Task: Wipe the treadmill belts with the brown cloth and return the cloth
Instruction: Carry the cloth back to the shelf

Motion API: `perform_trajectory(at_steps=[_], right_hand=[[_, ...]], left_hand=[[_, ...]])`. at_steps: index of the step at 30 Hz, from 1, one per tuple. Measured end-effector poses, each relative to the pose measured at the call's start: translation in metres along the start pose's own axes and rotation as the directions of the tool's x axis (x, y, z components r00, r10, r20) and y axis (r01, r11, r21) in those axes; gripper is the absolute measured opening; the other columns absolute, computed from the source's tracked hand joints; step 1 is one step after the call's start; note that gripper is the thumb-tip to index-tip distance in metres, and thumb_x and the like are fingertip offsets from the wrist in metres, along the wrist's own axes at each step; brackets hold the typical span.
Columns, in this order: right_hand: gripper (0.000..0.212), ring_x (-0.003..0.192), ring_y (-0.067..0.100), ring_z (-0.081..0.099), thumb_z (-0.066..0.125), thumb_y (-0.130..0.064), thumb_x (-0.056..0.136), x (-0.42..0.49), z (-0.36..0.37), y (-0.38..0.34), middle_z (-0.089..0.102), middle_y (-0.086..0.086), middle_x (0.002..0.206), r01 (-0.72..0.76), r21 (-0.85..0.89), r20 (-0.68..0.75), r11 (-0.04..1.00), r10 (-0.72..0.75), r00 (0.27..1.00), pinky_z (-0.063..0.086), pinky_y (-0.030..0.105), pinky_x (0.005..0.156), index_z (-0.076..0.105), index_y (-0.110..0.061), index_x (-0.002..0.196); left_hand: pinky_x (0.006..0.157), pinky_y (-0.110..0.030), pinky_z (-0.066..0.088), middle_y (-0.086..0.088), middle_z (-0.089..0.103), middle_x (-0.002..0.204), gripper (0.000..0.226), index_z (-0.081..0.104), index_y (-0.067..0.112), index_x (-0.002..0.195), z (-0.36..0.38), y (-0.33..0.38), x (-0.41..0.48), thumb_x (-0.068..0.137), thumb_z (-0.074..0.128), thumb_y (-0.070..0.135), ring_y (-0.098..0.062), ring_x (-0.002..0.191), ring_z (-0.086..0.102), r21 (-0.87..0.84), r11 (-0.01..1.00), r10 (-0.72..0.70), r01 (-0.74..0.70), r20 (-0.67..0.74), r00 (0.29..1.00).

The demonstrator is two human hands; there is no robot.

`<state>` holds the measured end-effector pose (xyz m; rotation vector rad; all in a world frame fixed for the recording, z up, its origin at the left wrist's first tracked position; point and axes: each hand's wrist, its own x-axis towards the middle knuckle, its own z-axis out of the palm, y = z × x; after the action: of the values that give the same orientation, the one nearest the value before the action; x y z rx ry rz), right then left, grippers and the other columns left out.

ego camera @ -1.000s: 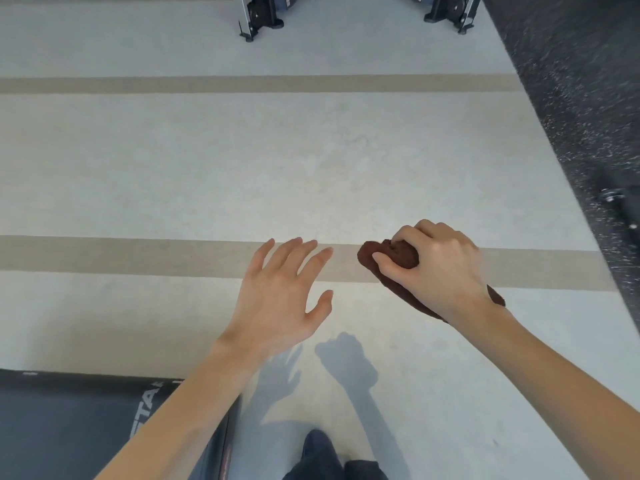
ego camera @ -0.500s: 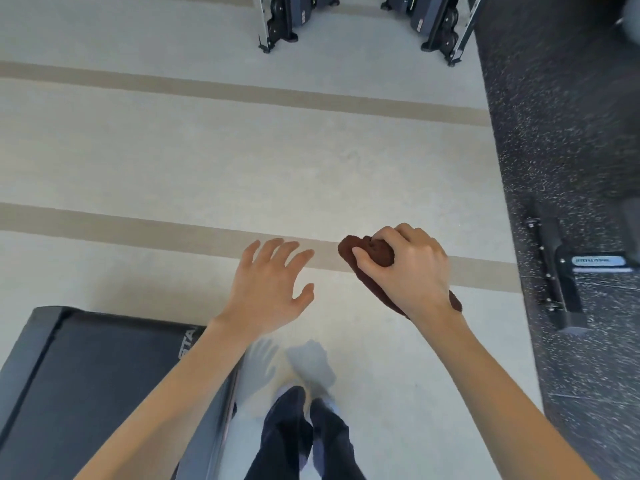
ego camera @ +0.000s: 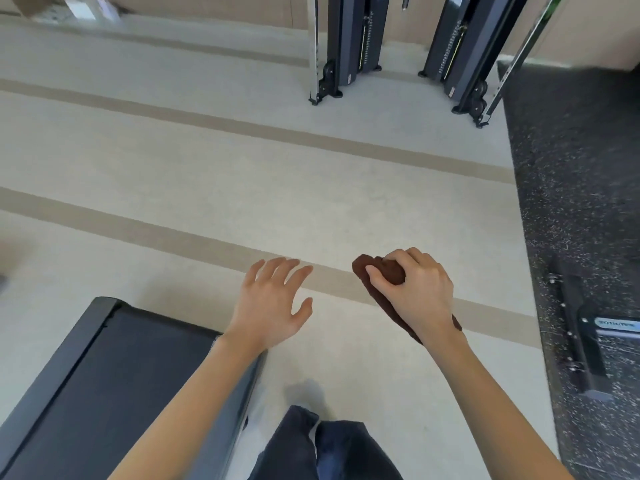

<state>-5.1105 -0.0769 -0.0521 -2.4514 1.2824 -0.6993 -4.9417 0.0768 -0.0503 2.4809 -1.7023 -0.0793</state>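
Floor (ego camera: 173,168), pale with tan stripes. Treadmill (ego camera: 114,375) at 8 o'clock. Machine base (ego camera: 585,341) at 4 o'clock, its label (ego camera: 616,323) too blurred to read. Left hand (ego camera: 270,306) near centre, grip released, fingers spread. Right hand (ego camera: 415,296), at its 3 o'clock, grip clenched on the cloth (ego camera: 384,271).

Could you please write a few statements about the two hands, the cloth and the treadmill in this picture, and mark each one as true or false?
1. The right hand holds the brown cloth in its grip. True.
2. The left hand holds a spray bottle. False: its fingers are spread and it holds nothing.
3. The treadmill belt is at the lower left of the view. True.
4. The brown cloth lies on the treadmill belt. False: it is in the right hand, over the pale floor, to the right of the treadmill.
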Motion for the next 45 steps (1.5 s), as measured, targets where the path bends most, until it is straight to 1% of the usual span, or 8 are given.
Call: perform_trajectory(at_steps=[10, 17, 22, 29, 33, 38, 41, 45], right_hand=[[0.024, 0.075, 0.028, 0.060, 0.074, -0.041, 0.075, 0.059, 0.029, -0.036, 0.065, 0.000, 0.080, 0.188, 0.016, 0.046, 0.982, -0.189, 0.981, 0.046, 0.035, 0.072, 0.071, -0.018, 0.082], [0.021, 0.081, 0.022, 0.063, 0.079, -0.034, 0.071, 0.127, 0.059, -0.091, 0.067, -0.005, 0.086, 0.316, 0.151, -0.052, 0.937, -0.312, 0.949, 0.046, 0.035, 0.076, 0.072, -0.022, 0.087], [0.023, 0.081, 0.018, 0.063, 0.073, -0.039, 0.070, 0.163, 0.082, -0.108, 0.066, -0.006, 0.085, 0.373, 0.189, -0.121, 0.908, -0.355, 0.927, 0.047, 0.035, 0.074, 0.073, -0.022, 0.086], [0.024, 0.081, 0.018, 0.064, 0.073, -0.041, 0.071, 0.219, 0.122, -0.105, 0.067, -0.006, 0.086, 0.397, 0.181, -0.062, 0.900, -0.392, 0.918, 0.046, 0.033, 0.072, 0.073, -0.022, 0.086], [0.024, 0.083, 0.018, 0.064, 0.072, -0.043, 0.072, 0.262, 0.144, -0.099, 0.067, -0.007, 0.086, 0.424, 0.208, -0.016, 0.881, -0.431, 0.902, 0.046, 0.033, 0.072, 0.073, -0.022, 0.085], [0.024, 0.083, 0.019, 0.064, 0.073, -0.042, 0.071, 0.338, 0.156, -0.087, 0.067, -0.007, 0.086, 0.473, 0.247, 0.029, 0.846, -0.494, 0.869, 0.046, 0.033, 0.074, 0.072, -0.023, 0.085], [0.024, 0.083, 0.017, 0.063, 0.073, -0.043, 0.071, 0.395, 0.154, -0.088, 0.066, -0.008, 0.086, 0.480, 0.277, 0.031, 0.832, -0.507, 0.861, 0.044, 0.032, 0.075, 0.072, -0.023, 0.086], [0.024, 0.083, 0.017, 0.062, 0.073, -0.042, 0.072, 0.457, 0.156, -0.097, 0.066, -0.008, 0.087, 0.503, 0.337, 0.019, 0.796, -0.540, 0.841, 0.049, 0.036, 0.075, 0.072, -0.023, 0.086]], left_hand=[[0.099, -0.045, 0.042, -0.005, 0.063, 0.121, 0.055, 0.063, 0.017, 0.119, -0.015, -0.052, 0.021, 0.081, 0.034, 0.045, -0.028, 0.113, 0.057, -0.029, 0.997, -0.071, 0.069, -0.057, 0.996], [0.100, -0.047, 0.041, -0.006, 0.061, 0.123, 0.057, 0.062, 0.015, 0.120, -0.036, -0.119, 0.063, 0.083, 0.031, 0.045, -0.029, 0.117, 0.055, -0.049, 0.991, -0.124, 0.120, -0.084, 0.989], [0.099, -0.047, 0.042, -0.007, 0.063, 0.120, 0.057, 0.065, 0.014, 0.117, -0.044, -0.152, 0.095, 0.082, 0.032, 0.045, -0.030, 0.115, 0.056, -0.051, 0.990, -0.135, 0.130, -0.100, 0.986], [0.098, -0.046, 0.043, -0.006, 0.064, 0.118, 0.054, 0.065, 0.016, 0.116, -0.040, -0.175, 0.145, 0.082, 0.034, 0.044, -0.029, 0.114, 0.057, -0.055, 0.985, -0.167, 0.162, -0.101, 0.981], [0.095, -0.046, 0.046, -0.007, 0.066, 0.115, 0.053, 0.067, 0.015, 0.113, -0.035, -0.185, 0.180, 0.081, 0.036, 0.044, -0.029, 0.110, 0.060, -0.047, 0.972, -0.233, 0.229, -0.111, 0.966], [0.099, -0.047, 0.042, -0.006, 0.064, 0.119, 0.057, 0.065, 0.016, 0.117, -0.035, -0.189, 0.246, 0.081, 0.032, 0.047, -0.029, 0.115, 0.057, -0.038, 0.951, -0.309, 0.306, -0.110, 0.945], [0.101, -0.048, 0.039, -0.006, 0.062, 0.122, 0.059, 0.062, 0.017, 0.120, -0.046, -0.194, 0.293, 0.082, 0.030, 0.048, -0.029, 0.119, 0.053, -0.039, 0.932, -0.362, 0.360, -0.153, 0.920], [0.099, -0.049, 0.040, -0.005, 0.063, 0.120, 0.057, 0.062, 0.017, 0.119, -0.052, -0.203, 0.338, 0.082, 0.033, 0.047, -0.029, 0.117, 0.054, -0.040, 0.903, -0.427, 0.429, -0.217, 0.878]])
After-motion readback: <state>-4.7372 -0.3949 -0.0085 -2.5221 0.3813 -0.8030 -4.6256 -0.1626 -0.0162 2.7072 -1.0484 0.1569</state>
